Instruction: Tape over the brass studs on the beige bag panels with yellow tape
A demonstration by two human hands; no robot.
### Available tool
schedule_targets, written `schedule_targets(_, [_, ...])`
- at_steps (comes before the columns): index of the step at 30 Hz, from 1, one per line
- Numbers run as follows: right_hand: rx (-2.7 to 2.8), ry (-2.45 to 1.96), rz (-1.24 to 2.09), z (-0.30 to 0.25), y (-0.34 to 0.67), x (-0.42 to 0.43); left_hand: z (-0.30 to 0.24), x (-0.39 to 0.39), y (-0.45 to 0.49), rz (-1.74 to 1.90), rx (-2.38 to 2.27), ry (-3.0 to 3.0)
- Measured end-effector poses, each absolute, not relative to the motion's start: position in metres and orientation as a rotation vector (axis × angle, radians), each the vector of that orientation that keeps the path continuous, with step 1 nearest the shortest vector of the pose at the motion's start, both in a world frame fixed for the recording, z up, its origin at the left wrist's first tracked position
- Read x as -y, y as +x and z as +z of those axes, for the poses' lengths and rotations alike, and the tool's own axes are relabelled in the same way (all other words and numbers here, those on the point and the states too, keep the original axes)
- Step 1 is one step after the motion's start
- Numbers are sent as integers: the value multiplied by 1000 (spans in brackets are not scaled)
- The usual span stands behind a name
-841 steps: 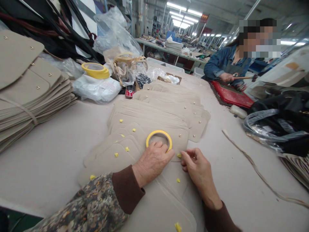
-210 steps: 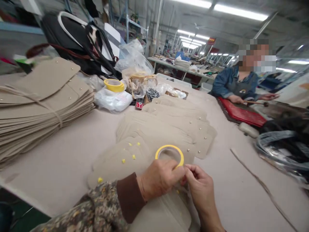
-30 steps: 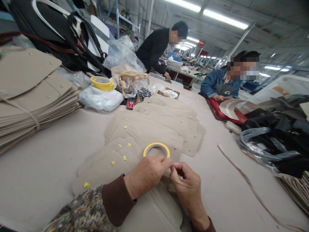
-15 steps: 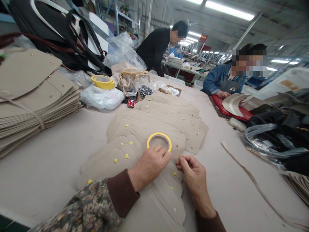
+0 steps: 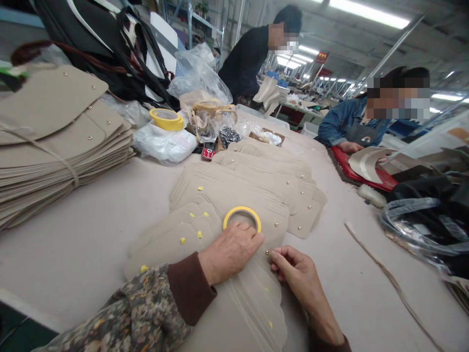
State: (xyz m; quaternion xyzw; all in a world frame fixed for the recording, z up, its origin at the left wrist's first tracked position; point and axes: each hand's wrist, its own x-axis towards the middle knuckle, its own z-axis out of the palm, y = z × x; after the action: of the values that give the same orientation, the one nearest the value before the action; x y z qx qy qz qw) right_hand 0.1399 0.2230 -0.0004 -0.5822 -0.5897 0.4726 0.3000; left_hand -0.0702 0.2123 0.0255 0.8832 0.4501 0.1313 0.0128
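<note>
Tape roll [image 5: 242, 209] was held by left hand [image 5: 232, 249], yellow tabs [image 5: 200, 234] stuck leftward; at curled right hand [image 5: 296, 269], its pinch unclear, one stud [image 5: 267, 252] was untaped.

Your left hand [image 5: 232, 252] grips the lower edge of a flat, ring-shaped yellow tape roll [image 5: 242, 210] over overlapping beige, round-cornered panels [image 5: 234, 188]. Your right hand [image 5: 298, 273] has its fingertips at a small, round, brass-coloured metal stud [image 5: 267, 253]; a tan, thin, crooked strip [image 5: 383, 271] lies farther right.
</note>
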Motion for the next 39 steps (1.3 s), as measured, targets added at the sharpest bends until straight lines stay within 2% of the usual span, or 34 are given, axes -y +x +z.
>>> schedule_targets(7, [1937, -1582, 809, 0, 128, -219, 25, -210, -70, 420, -1421, 2709])
schedule_targets(14, [1943, -1596, 572, -3, 122, -220, 26, -210, -71, 418, -1414, 2701])
schedule_targets(20, [1836, -1622, 805, -3, 134, -209, 27, -211, -72, 426, -1418, 2707])
schedule_targets(29, [1964, -1557, 521, -12, 125, -211, 25, -212, -71, 487, -1391, 2727])
schedule_targets(39, [2172, -1573, 648, 0, 131, -210, 27, -213, -78, 684, -1282, 2734])
